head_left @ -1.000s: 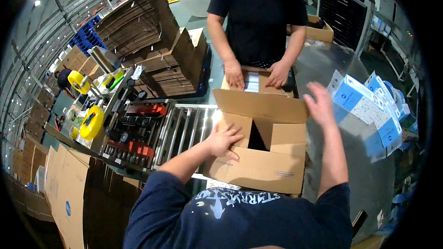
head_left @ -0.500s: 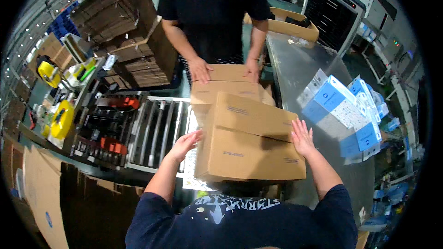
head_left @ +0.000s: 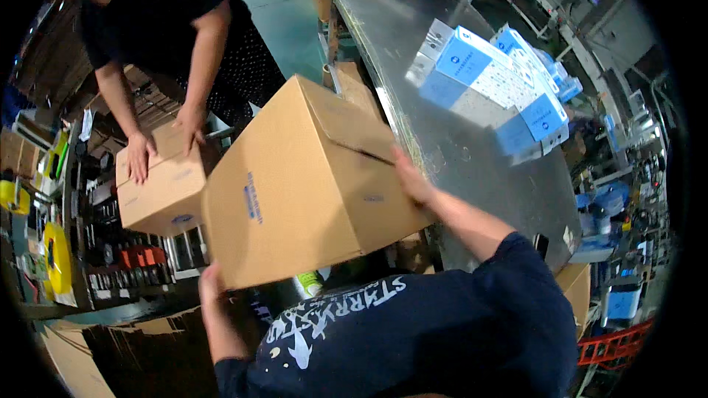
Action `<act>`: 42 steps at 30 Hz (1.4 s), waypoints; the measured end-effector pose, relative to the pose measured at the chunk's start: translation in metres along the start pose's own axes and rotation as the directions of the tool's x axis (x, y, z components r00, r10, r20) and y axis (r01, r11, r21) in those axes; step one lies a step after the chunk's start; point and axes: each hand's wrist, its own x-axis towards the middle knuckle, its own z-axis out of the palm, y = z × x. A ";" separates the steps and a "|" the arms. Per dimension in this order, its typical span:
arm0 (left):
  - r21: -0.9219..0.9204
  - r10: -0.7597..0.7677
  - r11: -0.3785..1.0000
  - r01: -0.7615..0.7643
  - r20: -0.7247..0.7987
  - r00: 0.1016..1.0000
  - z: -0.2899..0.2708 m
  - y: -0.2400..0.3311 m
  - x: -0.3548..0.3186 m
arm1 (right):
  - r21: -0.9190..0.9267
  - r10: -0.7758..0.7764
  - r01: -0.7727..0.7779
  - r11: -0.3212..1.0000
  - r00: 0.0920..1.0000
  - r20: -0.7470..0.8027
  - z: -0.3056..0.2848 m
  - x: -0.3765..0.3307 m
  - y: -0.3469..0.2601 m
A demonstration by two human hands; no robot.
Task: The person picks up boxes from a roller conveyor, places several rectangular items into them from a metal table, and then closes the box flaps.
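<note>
A large brown cardboard box (head_left: 302, 177) is lifted off the surface and tilted, its flaps folded shut. My left hand (head_left: 210, 280) grips its lower left corner from beneath. My right hand (head_left: 411, 177) presses flat against its right side. Across from me another person in a black top leans over a smaller cardboard box (head_left: 158, 184), both of that person's hands (head_left: 138, 156) resting on its top.
A steel table (head_left: 450, 125) runs along the right, carrying a stack of blue and white cartons (head_left: 490, 81). At left are a roller conveyor (head_left: 184, 247), yellow tape rolls (head_left: 55, 254) and racks of tools. Flattened cardboard (head_left: 66, 354) lies at lower left.
I have closed the box flaps and lifted the box off the conveyor, tilting and swinging it toward me. The view has swung to the right. The other person still holds down the smaller box.
</note>
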 end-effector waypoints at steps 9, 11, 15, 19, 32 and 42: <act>0.002 0.362 0.904 -0.427 0.526 0.769 0.130 0.169 -0.156 | 0.457 -0.458 0.259 0.851 0.791 0.406 0.057 -0.020 -0.145; 0.068 0.159 0.783 -0.619 0.939 0.304 0.173 0.159 -0.142 | 0.235 -0.576 0.526 0.817 0.727 0.374 0.042 -0.022 -0.174; 0.505 0.156 0.114 -0.855 0.841 0.518 0.163 0.150 -0.110 | -0.587 -0.271 0.489 0.645 0.865 0.422 0.014 0.001 -0.086; 0.717 0.347 -0.338 -0.610 0.697 0.627 0.096 0.107 -0.057 | -0.832 -0.305 0.444 0.333 0.885 0.351 0.005 -0.044 -0.045; 0.981 0.382 0.028 -0.193 0.168 0.909 0.078 0.057 0.044 | -0.872 0.095 0.047 0.487 0.990 0.106 0.015 0.007 -0.029; 0.538 0.163 0.481 -0.692 0.721 0.673 0.147 0.026 0.065 | -0.227 -0.002 0.151 0.962 0.837 0.547 -0.086 -0.047 -0.020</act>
